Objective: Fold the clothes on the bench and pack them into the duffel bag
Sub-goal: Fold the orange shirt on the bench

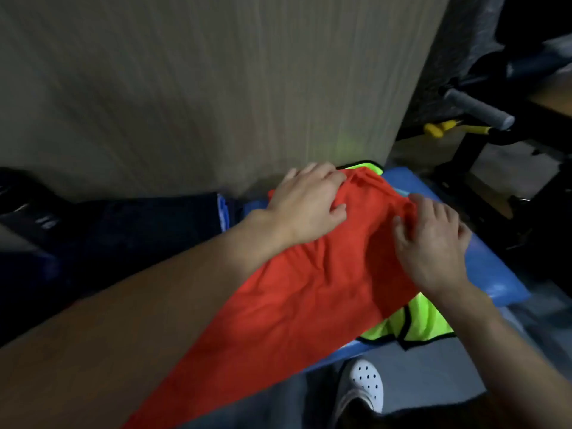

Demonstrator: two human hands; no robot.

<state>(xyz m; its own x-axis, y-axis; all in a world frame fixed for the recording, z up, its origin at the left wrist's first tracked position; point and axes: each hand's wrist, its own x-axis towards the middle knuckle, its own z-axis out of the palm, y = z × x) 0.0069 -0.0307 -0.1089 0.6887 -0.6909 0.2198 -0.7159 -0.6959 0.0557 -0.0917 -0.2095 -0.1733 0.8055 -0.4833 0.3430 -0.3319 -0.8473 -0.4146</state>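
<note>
On the blue desk (492, 267) under a pale wood-grain panel (201, 88), the orange garment (294, 298) lies spread and unfolded, its near end hanging off the front edge towards the person. To its left sits a dark bag (130, 236), probably the duffel, nothing visibly packed in it. A neon green vest (424, 323) lies beneath the orange cloth, peeking out at both ends. The left grip (306, 202) rests flat with relaxed fingers on the garment's far corner; the right grip (433, 243) has curled fingers bunching the cloth at the opposite edge. The risk, as I judge it, is that pulling a fold across drags the slippery vest along or off the desk, and the hanging end could pull the lot floorwards beside the white shoe (365, 385).
</note>
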